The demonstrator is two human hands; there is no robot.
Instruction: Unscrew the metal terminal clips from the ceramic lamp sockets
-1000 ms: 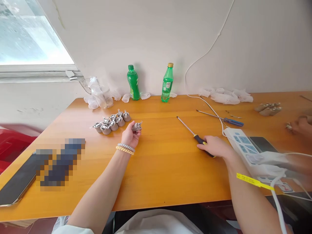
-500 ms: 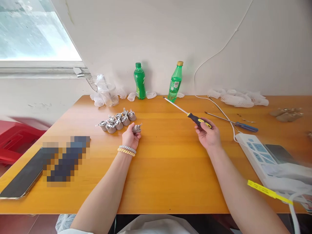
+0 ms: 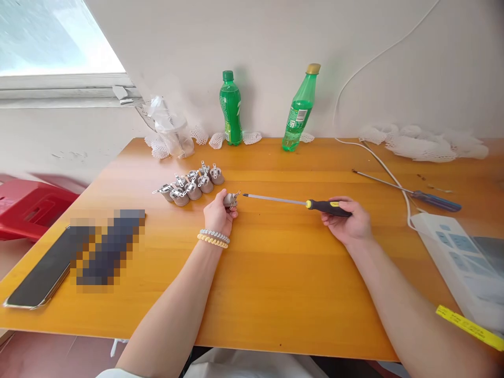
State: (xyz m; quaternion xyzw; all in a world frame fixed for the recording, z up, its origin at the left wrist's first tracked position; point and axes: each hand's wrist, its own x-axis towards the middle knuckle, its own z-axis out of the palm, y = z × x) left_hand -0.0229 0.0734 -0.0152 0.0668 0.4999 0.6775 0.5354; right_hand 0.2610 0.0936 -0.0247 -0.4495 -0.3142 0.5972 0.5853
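Observation:
My left hand (image 3: pixel 218 214) pinches a small grey socket part with metal tabs (image 3: pixel 230 199) just above the orange table (image 3: pixel 275 262). My right hand (image 3: pixel 348 223) grips the black-and-yellow handle of a long screwdriver (image 3: pixel 299 202). Its shaft lies level and points left, and its tip sits right beside the held part. A cluster of several similar grey parts (image 3: pixel 191 186) rests on the table just left of my left hand.
Two green bottles (image 3: pixel 230 108) (image 3: pixel 299 110) stand at the wall, with white foam netting (image 3: pixel 423 142) and a plastic bag (image 3: pixel 171 132) nearby. A blue-handled screwdriver (image 3: pixel 413 191), a white cable and a power strip (image 3: pixel 460 257) lie right. A phone (image 3: pixel 37 278) lies left, a red stool (image 3: pixel 27 210) beyond.
My right hand picked the screwdriver up off the table, lifted it, then swung it level so its tip now meets the part in my left hand.

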